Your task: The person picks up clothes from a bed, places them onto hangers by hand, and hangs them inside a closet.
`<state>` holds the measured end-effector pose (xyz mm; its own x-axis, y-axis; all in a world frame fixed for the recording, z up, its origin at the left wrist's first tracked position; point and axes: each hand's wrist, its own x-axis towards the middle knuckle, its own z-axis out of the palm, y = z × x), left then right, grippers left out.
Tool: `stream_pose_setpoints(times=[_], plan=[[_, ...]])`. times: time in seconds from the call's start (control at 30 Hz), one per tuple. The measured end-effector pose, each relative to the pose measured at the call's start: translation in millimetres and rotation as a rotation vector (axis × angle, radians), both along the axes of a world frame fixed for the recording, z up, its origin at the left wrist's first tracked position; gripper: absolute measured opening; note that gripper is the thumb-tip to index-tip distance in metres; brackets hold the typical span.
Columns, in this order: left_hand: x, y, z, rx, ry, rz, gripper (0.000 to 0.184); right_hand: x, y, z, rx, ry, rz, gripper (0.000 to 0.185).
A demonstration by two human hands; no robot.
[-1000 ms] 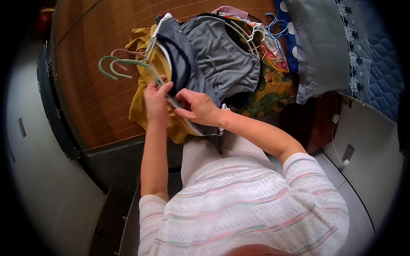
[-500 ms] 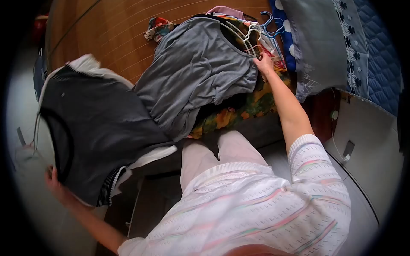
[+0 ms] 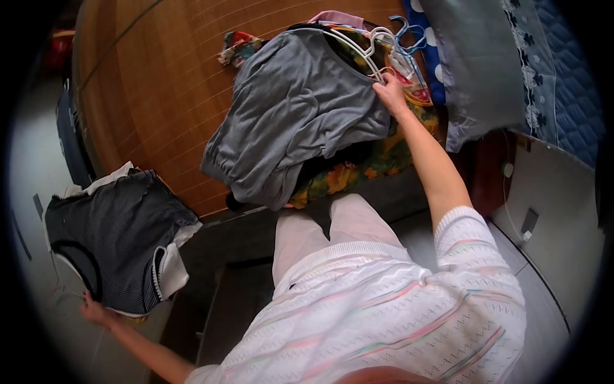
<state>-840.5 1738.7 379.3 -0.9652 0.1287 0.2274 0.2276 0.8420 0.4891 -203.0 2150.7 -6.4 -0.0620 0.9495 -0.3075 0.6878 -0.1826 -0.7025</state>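
Striped shirt (image 3: pixel 137 224) and grey shirt (image 3: pixel 294 109) make two garments, one to each hand. The striped shirt hangs out to the person's left, mostly past the edge of the brown mat (image 3: pixel 141 102), with white cloth (image 3: pixel 173 272) showing at its side. The left hand (image 3: pixel 96 312) is closed by its neck opening, gripping it there; at least one pale hook shows faintly beside the fingers, too blurred to count further.

The grey shirt lies spread on the mat, over one floral garment (image 3: pixel 339 182) and some black cloth (image 3: pixel 323 169). At its collar the right hand (image 3: pixel 391 95) is closed on the white hangers (image 3: pixel 350 46), of which at least two arms show; whether it takes cloth too cannot be told.

Two blue hooks (image 3: pixel 421 40) stand just beyond that hand. One pink cloth (image 3: pixel 336 17) lies at the top of the pile, one patterned cloth (image 3: pixel 242 46) at its upper left. To the right are one dotted cloth (image 3: pixel 435 70), one grey pillow (image 3: pixel 483 83) and one blue quilt (image 3: pixel 572 77).
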Motion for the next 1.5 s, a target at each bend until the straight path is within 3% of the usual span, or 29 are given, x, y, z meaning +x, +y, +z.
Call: stream_pose_setpoints(times=[0.03, 0.07, 0.1, 0.13, 0.2, 0.23, 0.37, 0.5, 0.77, 0.97, 1.1, 1.2, 1.27, 1.3, 1.4, 1.47, 1.5], plan=[[22, 21, 2, 0.134, -0.091, 0.102, 0.034, 1, -2, -9, 0.100, 0.120, 0.038, 0.029], [6, 8, -2, 0.202, -0.142, -0.004, 0.035, -11, -6, 17, 0.122, 0.233, 0.034, 0.023], [-47, -37, -6, -0.173, 0.052, -0.221, 0.034, -15, -6, 28, 0.113, 0.174, 0.072, 0.020], [1, 7, -1, -0.080, 0.038, -0.119, 0.032, -33, -14, 70, 0.059, 0.163, 0.031, 0.018], [-22, -11, 1, 0.002, 0.147, -0.068, 0.025, -42, -16, 69, -0.024, 0.340, 0.016, 0.016], [-23, -18, 6, 0.163, 0.121, -0.141, 0.020, -46, -16, 72, -0.020, 0.347, 0.084, 0.015], [-11, -21, 17, 0.201, 0.139, -0.096, 0.015, -73, -18, 90, -0.087, 0.554, 0.111, 0.011], [-26, -28, 33, 0.234, 0.073, -0.125, 0.015, -90, -14, 118, -0.183, 0.595, 0.072, 0.013], [-85, -69, 7, 0.254, -0.081, -0.163, 0.019, -176, -19, 168, -0.343, 0.726, 0.006, 0.018], [-107, -78, -7, 0.235, -0.128, -0.211, 0.022, -242, -41, 184, -0.460, 0.858, 0.126, 0.021], [-106, -75, -8, 0.312, -0.243, -0.228, 0.024, -287, -64, 209, -0.356, 0.934, 0.173, 0.026], [-86, -52, -8, 0.174, -0.108, -0.265, 0.026, -300, -73, 230, -0.233, 0.923, 0.180, 0.029], [-76, -47, -4, 0.079, -0.025, -0.427, 0.027, -300, -77, 241, -0.165, 0.931, 0.129, 0.032], [-75, -49, -2, 0.033, 0.015, -0.503, 0.028, -298, -76, 254, -0.188, 0.943, 0.243, 0.035], [-82, -55, 4, 0.246, -0.129, -0.399, 0.029, -299, -94, 296, -0.123, 0.939, 0.141, 0.036], [-87, -69, 9, 0.310, -0.156, -0.418, 0.029, -295, -107, 316, 0.166, 0.823, 0.383, 0.039], [-87, -73, 10, 0.335, -0.170, -0.432, 0.029, -287, -112, 310, 0.512, 0.656, 0.525, 0.040]])
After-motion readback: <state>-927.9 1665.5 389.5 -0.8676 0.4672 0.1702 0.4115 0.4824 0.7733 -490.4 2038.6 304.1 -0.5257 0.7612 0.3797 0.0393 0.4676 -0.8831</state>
